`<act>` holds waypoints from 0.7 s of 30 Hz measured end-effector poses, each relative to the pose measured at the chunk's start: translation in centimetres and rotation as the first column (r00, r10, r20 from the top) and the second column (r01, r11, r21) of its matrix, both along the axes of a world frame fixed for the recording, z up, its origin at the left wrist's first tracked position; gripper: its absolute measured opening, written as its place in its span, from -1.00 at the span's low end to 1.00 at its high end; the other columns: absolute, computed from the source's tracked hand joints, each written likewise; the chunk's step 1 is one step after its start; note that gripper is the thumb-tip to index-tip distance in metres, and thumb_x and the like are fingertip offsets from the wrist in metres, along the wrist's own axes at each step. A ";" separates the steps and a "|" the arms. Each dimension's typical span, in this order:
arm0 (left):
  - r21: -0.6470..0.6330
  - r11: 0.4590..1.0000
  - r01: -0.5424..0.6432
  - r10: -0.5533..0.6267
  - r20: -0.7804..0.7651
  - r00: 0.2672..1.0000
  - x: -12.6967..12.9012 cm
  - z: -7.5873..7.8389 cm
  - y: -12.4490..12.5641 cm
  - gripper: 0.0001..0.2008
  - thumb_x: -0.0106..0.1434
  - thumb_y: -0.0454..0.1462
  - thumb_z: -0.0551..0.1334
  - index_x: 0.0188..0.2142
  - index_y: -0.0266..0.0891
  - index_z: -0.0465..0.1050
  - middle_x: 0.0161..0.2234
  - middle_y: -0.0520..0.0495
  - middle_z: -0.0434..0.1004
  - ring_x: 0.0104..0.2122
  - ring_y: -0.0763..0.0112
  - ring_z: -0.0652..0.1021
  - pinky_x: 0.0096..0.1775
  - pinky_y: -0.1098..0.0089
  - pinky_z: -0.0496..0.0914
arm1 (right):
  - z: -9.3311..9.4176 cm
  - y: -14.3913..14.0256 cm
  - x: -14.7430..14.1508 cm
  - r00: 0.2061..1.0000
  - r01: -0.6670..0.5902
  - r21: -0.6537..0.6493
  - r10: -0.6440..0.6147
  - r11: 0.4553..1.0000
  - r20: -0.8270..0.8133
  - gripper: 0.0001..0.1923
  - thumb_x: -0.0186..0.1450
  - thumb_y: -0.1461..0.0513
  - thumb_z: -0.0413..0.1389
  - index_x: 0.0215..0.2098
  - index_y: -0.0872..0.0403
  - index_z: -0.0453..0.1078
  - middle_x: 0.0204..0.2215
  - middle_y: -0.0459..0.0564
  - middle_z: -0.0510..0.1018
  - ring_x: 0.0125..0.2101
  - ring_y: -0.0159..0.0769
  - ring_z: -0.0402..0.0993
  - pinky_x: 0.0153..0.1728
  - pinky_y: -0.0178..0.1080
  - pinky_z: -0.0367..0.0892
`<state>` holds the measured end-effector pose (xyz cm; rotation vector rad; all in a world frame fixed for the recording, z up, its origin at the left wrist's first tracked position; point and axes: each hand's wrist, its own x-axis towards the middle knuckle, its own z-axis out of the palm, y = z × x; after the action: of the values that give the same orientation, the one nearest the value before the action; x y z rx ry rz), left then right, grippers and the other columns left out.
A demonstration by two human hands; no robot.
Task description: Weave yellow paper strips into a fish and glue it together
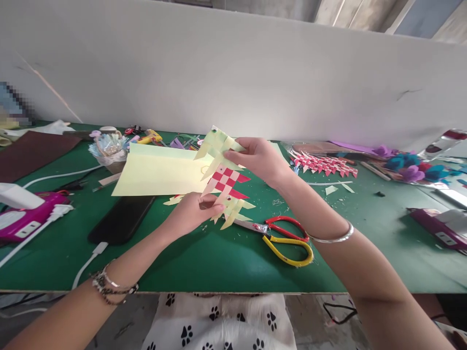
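Observation:
My right hand (pixel 255 158) pinches a pale green-yellow woven paper fish (pixel 217 143) by its right side, above the table. Just below it is a red-and-white checkered woven paper fish (pixel 223 181) with pointed strip ends. A second pale yellow-green woven fish (pixel 233 208) hangs lowest. My left hand (pixel 195 214) is closed at the left edges of the lower two fish, thumb on top; which of them it grips is partly hidden. Whether the fish are joined, I cannot tell. Beneath them lie scissors (pixel 280 236) with one red and one yellow handle.
Pale yellow paper (pixel 160 170) lies left of the fish, near a black phone (pixel 122 218) on a white cable. More red-and-white woven pieces (pixel 324 164) lie at back right. Purple power strips (pixel 36 214) flank the green table (pixel 219 270). A grey partition (pixel 233 73) stands behind.

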<state>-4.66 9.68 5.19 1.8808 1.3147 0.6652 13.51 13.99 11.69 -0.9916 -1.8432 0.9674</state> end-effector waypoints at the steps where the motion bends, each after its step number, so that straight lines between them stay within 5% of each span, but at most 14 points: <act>1: -0.006 1.000 0.007 -0.007 0.001 1.000 -0.1 -0.1 0.2 -0.69 0.09 -0.05 0.19 -0.39 -0.22 0.55 -0.49 -0.04 0.52 -0.45 0.31 0.47 -0.44 0.42 0.29 | -0.1 0.2 0.1 0.999 -0.025 -0.003 0.025 1.000 -0.027 -0.81 0.18 0.22 0.08 -0.56 0.10 0.23 -0.65 -0.22 0.06 -0.63 -0.56 -0.06 -0.64 -0.39 -0.11; 9: -0.051 0.998 0.045 -0.045 0.001 0.999 0.2 -0.8 0.9 -0.64 0.12 0.00 0.15 -0.53 -0.23 0.46 -0.56 -0.02 0.45 -0.52 0.38 0.40 -0.50 0.45 0.23 | -0.4 0.6 0.0 0.987 -0.104 -0.056 0.096 0.993 -0.131 -0.87 0.18 0.19 0.12 -0.45 0.10 0.34 -0.59 -0.18 0.25 -0.57 -0.53 0.15 -0.56 -0.39 0.10; 13: -0.064 0.997 0.036 -0.031 0.071 0.997 0.7 -0.9 1.3 -0.65 0.14 0.01 0.14 -0.42 -0.21 0.51 -0.45 -0.04 0.52 -0.42 0.34 0.46 -0.41 0.43 0.30 | -0.5 0.9 -0.1 0.978 -0.119 -0.059 0.107 0.991 -0.181 -0.86 0.17 0.17 0.12 -0.34 0.09 0.36 -0.50 -0.14 0.39 -0.45 -0.47 0.32 -0.43 -0.36 0.24; 16: -0.015 1.000 -0.013 0.014 0.075 0.997 0.6 -0.7 1.8 -0.63 0.13 0.01 0.14 -0.40 -0.23 0.52 -0.37 -0.09 0.54 -0.36 0.28 0.48 -0.39 0.41 0.32 | -0.9 1.2 0.4 0.977 -0.056 -0.036 0.047 0.998 -0.206 -0.76 0.16 0.18 0.13 -0.21 0.08 0.34 -0.34 -0.08 0.45 -0.30 -0.42 0.38 -0.27 -0.30 0.29; 21: 0.061 0.991 -0.116 0.113 0.061 0.992 0.0 -0.6 2.6 -0.61 0.11 0.03 0.14 -0.48 -0.26 0.47 -0.50 -0.06 0.45 -0.46 0.33 0.42 -0.46 0.42 0.26 | -1.9 0.7 2.9 0.989 0.106 -0.024 -0.108 0.994 -0.096 -0.68 0.17 0.14 0.11 -0.12 0.04 0.31 -0.19 -0.03 0.45 -0.18 -0.37 0.39 -0.15 -0.25 0.30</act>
<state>-4.71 12.24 4.57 1.8333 1.3869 0.8236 16.38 14.71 9.78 -1.0266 -1.6860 0.9528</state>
